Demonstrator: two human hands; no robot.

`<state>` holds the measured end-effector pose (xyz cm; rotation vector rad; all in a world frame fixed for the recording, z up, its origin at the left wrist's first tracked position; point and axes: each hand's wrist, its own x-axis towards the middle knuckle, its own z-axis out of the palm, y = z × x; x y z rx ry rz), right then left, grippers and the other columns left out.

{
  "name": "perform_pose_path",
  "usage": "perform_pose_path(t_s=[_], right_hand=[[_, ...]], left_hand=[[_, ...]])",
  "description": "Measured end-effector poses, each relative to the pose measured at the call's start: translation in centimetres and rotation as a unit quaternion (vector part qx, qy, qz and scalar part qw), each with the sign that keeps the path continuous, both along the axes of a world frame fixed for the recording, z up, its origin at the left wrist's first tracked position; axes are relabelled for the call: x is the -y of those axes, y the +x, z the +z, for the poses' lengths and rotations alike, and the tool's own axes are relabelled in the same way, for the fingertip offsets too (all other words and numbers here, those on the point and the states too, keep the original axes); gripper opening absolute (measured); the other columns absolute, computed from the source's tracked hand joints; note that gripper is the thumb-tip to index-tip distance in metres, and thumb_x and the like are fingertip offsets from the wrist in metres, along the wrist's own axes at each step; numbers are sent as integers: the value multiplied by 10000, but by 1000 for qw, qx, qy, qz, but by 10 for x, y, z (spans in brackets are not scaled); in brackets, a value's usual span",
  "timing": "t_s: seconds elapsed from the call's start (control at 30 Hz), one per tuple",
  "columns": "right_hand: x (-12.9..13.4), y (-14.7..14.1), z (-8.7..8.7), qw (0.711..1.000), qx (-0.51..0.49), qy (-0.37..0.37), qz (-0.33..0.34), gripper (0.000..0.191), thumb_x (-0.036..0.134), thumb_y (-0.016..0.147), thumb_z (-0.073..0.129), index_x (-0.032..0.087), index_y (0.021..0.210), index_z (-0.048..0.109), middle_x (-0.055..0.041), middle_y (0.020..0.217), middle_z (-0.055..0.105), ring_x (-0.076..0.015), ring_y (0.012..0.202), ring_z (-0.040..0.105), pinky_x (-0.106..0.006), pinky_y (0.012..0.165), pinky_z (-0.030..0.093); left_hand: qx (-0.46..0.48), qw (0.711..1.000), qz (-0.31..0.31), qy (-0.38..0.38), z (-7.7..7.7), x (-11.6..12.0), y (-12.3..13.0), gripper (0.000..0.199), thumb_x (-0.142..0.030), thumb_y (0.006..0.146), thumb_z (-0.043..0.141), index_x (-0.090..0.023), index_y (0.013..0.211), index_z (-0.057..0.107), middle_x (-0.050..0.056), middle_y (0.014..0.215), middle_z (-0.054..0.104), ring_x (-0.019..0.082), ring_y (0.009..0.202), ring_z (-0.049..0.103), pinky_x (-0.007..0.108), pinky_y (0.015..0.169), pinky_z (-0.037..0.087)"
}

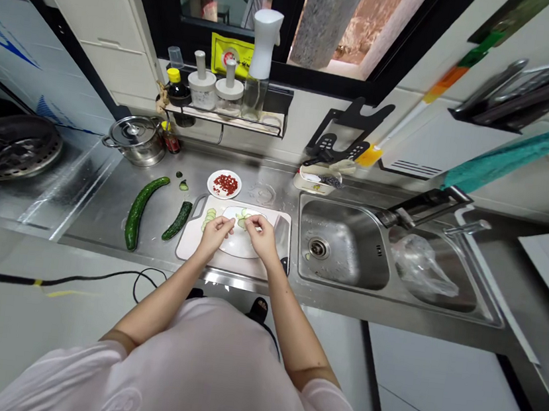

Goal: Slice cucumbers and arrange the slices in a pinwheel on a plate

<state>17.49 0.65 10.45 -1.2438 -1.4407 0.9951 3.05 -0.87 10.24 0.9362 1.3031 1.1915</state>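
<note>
So, the left hand (213, 234) and the right hand (261, 237) are both over a white plate (238, 249), reaching in from either side toward its middle. The fingers (225, 225) of the left hand are bunched together, and those of the right hand are pinched in the same way, their tips close to each other but not clearly touching. Whether they grip a thin slice is too small to tell.

Just beyond the fingertips, pale green cucumber slices (241, 218) lie on the plate. More slices (209, 219) sit just left of the left fingers, at the edge of the plate. The plate rests on a white cutting board (190, 238), and a knife (281, 236) lies on the board just right of the right hand, with neither hand on it.

Farther left of the fingers, on the steel counter (103, 214), lie a long cucumber (140, 210) and a shorter cucumber piece (176, 220). Beyond the fingertips is a small plate (214, 183) of chopped red food (225, 185). Well right of the fingers is a sink (342, 244).
</note>
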Motion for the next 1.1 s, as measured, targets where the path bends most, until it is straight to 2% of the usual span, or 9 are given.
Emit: perform_pose_path(t_s=[0.1, 0.23, 0.4, 0.63, 0.93, 1.1], right_hand=[[0, 3, -2, 1000, -1, 15, 4, 207, 384, 810, 521, 188, 777, 579, -25, 790, 618, -148, 761, 557, -273, 741, 446], [3, 7, -3, 999, 18, 36, 19, 217, 389, 828, 526, 189, 813, 609, -34, 836, 616, -148, 767, 555, -251, 658, 429], [6, 12, -1, 995, 61, 66, 51, 207, 377, 851, 526, 206, 850, 643, -45, 889, 606, -164, 862, 552, -249, 652, 416], [7, 17, -1, 992, 91, 69, 60, 207, 374, 855, 528, 214, 882, 656, -57, 923, 605, -183, 905, 544, -267, 656, 417], [5, 16, -3, 993, 93, 55, 38, 185, 361, 828, 543, 212, 848, 652, -50, 885, 609, -181, 866, 542, -271, 644, 420], [5, 15, -3, 994, 84, 54, 39, 188, 356, 832, 534, 204, 807, 642, -48, 875, 608, -171, 852, 547, -262, 640, 420]], left_hand=[[48, 992, -68, -96, -2, 0, 0, 445, -582, 718, 610, -138, 703, 634, 28, 594, 597, 49, 434, 418, 192, 417, 244], [98, 978, -97, -158, -2, -4, 0, 514, -627, 711, 586, -134, 829, 668, 38, 652, 623, 35, 421, 422, 182, 395, 198], [106, 980, -87, -144, 3, -8, 3, 459, -573, 679, 650, -144, 841, 659, 29, 693, 614, 26, 434, 411, 171, 392, 191], [129, 980, -79, -126, 8, -8, 4, 374, -472, 648, 710, -153, 833, 647, 44, 778, 648, 50, 527, 469, 166, 417, 239], [104, 989, -58, -84, 8, -13, 3, 372, -323, 514, 806, -153, 810, 658, 15, 714, 630, 79, 593, 511, 179, 471, 299], [83, 995, -36, -43, 5, -15, 4, 378, -291, 514, 804, -142, 829, 656, 4, 672, 628, 83, 583, 524, 200, 530, 357]])
